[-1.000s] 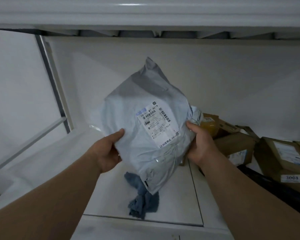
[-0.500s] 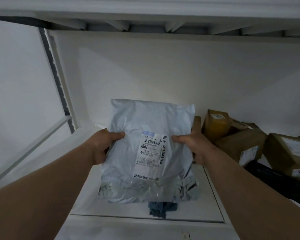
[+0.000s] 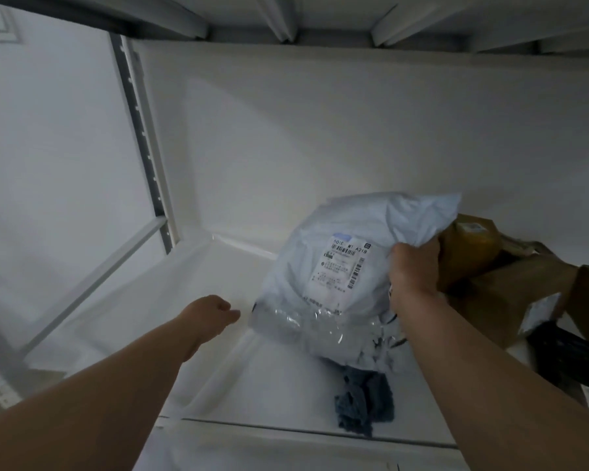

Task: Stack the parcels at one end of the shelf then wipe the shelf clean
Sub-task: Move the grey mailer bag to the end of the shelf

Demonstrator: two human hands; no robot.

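Observation:
A pale grey plastic mailer parcel (image 3: 347,263) with a white shipping label leans on the white shelf (image 3: 198,300), tilted toward the cardboard boxes at the right. My right hand (image 3: 413,266) grips its upper right edge, fingers bunched into the plastic. My left hand (image 3: 211,312) hovers just left of the parcel's lower corner, fingers loosely curled, holding nothing. A crumpled blue cloth (image 3: 364,401) lies on the shelf below the parcel, partly under it.
Brown cardboard boxes (image 3: 497,277) crowd the right end of the shelf, with a black bag (image 3: 565,351) in front of them. A perforated metal upright (image 3: 140,144) stands at the left. The shelf above hangs close overhead.
My left hand has let go of the parcel and dropped away to its left. My right hand has carried the parcel to the right, against the boxes. The blue cloth shows more.

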